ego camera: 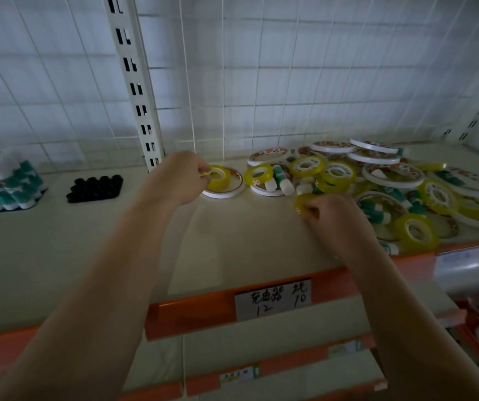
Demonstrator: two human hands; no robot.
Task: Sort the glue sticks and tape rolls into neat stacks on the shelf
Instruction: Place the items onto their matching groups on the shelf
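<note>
Our left hand (184, 176) pinches a yellow clear tape roll (218, 178) sitting on a flat white-rimmed patterned tape disc (223, 192) | our right hand (338, 217) grips another yellow tape roll (304, 202) low over the cream shelf (116, 241) | mixed pile of tape rolls and green-white glue sticks (391, 183) just right | stacked glue sticks (7, 186) far left.
</note>
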